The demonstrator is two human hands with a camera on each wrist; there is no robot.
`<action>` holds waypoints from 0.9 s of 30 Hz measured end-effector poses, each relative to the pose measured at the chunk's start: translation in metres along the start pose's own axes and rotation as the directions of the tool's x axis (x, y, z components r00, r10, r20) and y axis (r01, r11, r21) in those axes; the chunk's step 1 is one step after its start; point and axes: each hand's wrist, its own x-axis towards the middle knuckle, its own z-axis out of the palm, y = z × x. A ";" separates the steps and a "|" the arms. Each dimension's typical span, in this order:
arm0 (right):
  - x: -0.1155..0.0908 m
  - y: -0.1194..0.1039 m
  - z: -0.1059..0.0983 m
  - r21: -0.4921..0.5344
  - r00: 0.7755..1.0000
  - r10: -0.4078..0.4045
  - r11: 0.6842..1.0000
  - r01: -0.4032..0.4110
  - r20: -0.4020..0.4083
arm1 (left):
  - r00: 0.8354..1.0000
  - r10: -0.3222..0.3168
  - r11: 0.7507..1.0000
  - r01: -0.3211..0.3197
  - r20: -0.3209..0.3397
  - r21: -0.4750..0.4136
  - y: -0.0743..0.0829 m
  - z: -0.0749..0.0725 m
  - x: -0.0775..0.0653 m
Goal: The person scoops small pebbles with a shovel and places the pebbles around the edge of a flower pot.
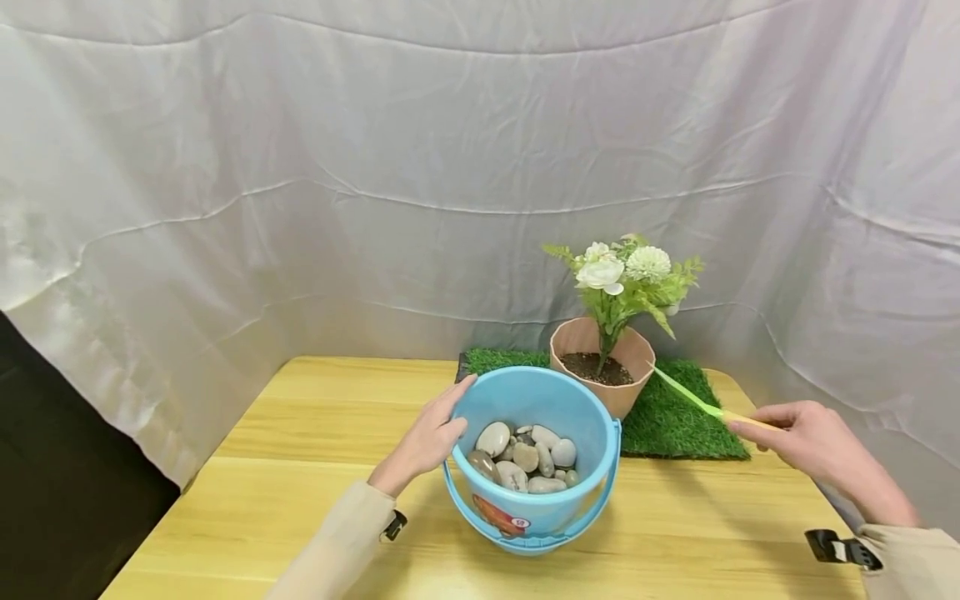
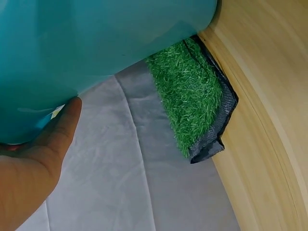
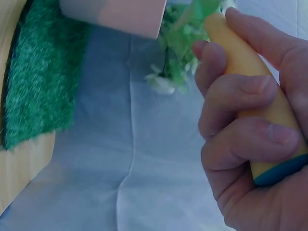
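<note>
Beige sleeves [image 1: 337,542] nearest, over wooden counter [image 1: 322,425]. Blue bucket [image 1: 532,392] with stones [image 1: 525,457] upright on it — left hand [image 1: 427,437] on its left rim, fingers near straight. Flowerpot [image 1: 617,402] behind right. Yellow-handled green tool [image 1: 693,400] right of bucket, right hand [image 1: 813,433] wrapped round grip. Long axis slants — tip forward-left at pot rim, contact unclear.

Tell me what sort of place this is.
Probably a small staged set-up indoors rather than a real garden: grey fabric hangs behind and beside a wooden table, and the flowerpot stands on a patch of artificial-looking grass.
</note>
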 end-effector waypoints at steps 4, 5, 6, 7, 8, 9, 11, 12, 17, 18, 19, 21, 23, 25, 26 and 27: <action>0.005 -0.015 0.004 0.012 0.997 -0.058 0.998 0.059 -0.051 | 1.000 -0.002 1.000 0.002 0.001 0.008 0.001 0.000 0.000; 0.007 -0.020 0.005 0.017 0.996 -0.073 0.997 0.074 -0.060 | 1.000 0.000 1.000 0.000 0.001 0.013 0.000 0.000 -0.001; 0.009 -0.024 0.006 0.021 0.993 -0.091 0.996 0.092 -0.069 | 1.000 0.002 1.000 -0.002 0.001 0.016 0.000 0.000 -0.001; 0.011 -0.028 0.008 0.021 0.991 -0.109 0.994 0.111 -0.078 | 1.000 0.004 1.000 -0.004 0.002 0.016 0.000 0.000 -0.001; 0.012 -0.032 0.009 0.022 0.989 -0.123 0.992 0.126 -0.084 | 1.000 0.006 1.000 -0.006 0.002 0.018 0.000 0.000 -0.001; 0.014 -0.036 0.011 0.019 0.986 -0.137 0.990 0.140 -0.092 | 1.000 0.005 1.000 -0.005 0.001 0.019 0.000 0.000 -0.001; 0.018 -0.043 0.013 0.023 0.981 -0.165 0.986 0.168 -0.101 | 1.000 0.004 1.000 -0.004 -0.001 0.017 0.000 0.001 0.000; 0.020 -0.046 0.015 0.024 0.979 -0.176 0.983 0.179 -0.105 | 1.000 0.004 1.000 -0.004 -0.002 0.017 0.000 0.001 0.000; 0.030 -0.061 0.022 0.037 0.971 -0.209 0.976 0.214 -0.116 | 1.000 0.005 1.000 -0.005 -0.006 0.013 0.000 0.000 0.002; 0.032 -0.064 0.023 0.037 0.970 -0.215 0.975 0.220 -0.118 | 1.000 0.006 1.000 -0.006 -0.005 0.011 0.000 0.000 0.002; 0.034 -0.066 0.024 0.035 0.968 -0.221 0.973 0.226 -0.120 | 1.000 0.007 1.000 -0.006 -0.005 0.009 0.000 0.000 0.002; 0.037 -0.069 0.027 0.033 0.965 -0.232 0.971 0.238 -0.124 | 1.000 0.005 1.000 -0.005 -0.003 0.009 0.000 0.000 0.002; 0.039 -0.073 0.029 0.033 0.961 -0.246 0.967 0.252 -0.130 | 1.000 0.002 1.000 -0.002 0.001 0.012 0.000 0.000 0.001; 0.041 -0.077 0.032 0.026 0.956 -0.259 0.964 0.265 -0.136 | 1.000 0.001 1.000 -0.001 0.000 0.015 0.000 0.000 0.001; 0.041 -0.080 0.033 0.022 0.952 -0.273 0.960 0.278 -0.140 | 1.000 0.000 1.000 0.000 0.000 0.013 0.000 0.000 0.001; 0.041 -0.083 0.034 0.013 0.947 -0.285 0.957 0.290 -0.145 | 1.000 0.001 1.000 -0.001 -0.002 0.011 0.001 0.000 0.001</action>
